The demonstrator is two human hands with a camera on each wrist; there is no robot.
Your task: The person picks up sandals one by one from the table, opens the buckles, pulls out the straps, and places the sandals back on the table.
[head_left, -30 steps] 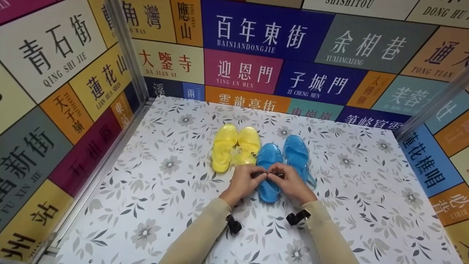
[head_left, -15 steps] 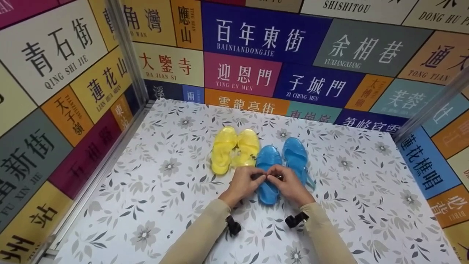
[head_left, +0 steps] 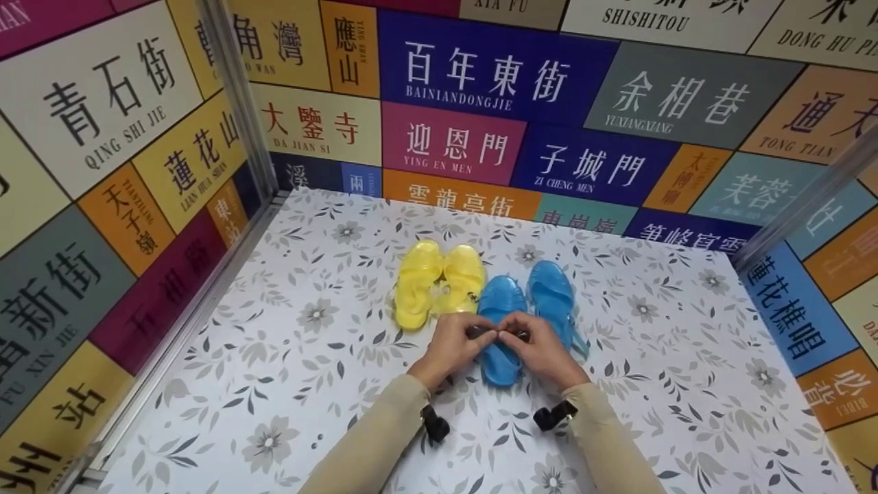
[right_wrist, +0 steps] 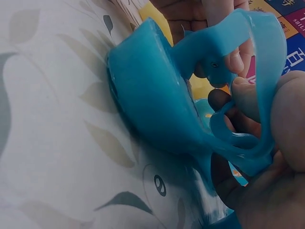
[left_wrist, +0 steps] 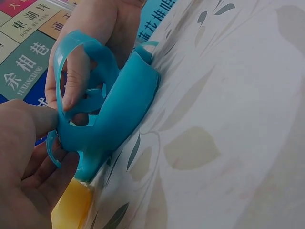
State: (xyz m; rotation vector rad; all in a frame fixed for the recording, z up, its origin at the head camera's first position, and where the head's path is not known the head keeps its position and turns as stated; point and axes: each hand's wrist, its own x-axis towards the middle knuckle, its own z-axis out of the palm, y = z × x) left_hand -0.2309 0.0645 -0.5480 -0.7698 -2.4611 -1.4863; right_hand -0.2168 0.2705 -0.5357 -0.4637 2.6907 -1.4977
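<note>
A blue jelly sandal [head_left: 501,367] lies on the patterned table, its toe pointing away from me. My left hand [head_left: 453,346] and right hand [head_left: 543,346] meet over it, fingertips close together at its strap. In the left wrist view, the left thumb and fingers pinch the strap near the sandal's side [left_wrist: 128,102]. The right wrist view has the right hand's fingers curled at the looped strap [right_wrist: 269,62], with thumb and finger pinching its thin end. Fingers partly hide the fastening. The other blue sandal [head_left: 551,291] stands just right of this one.
A pair of yellow jelly sandals [head_left: 418,278] sits side by side left of the blue pair. The white table [head_left: 274,370] has a leaf and flower print. Panels with street names [head_left: 453,144] wall in its back and sides.
The head view has tilted up slightly, so everything sits a little lower in it. Both hands stay at the blue sandal's strap, with only small finger shifts.
</note>
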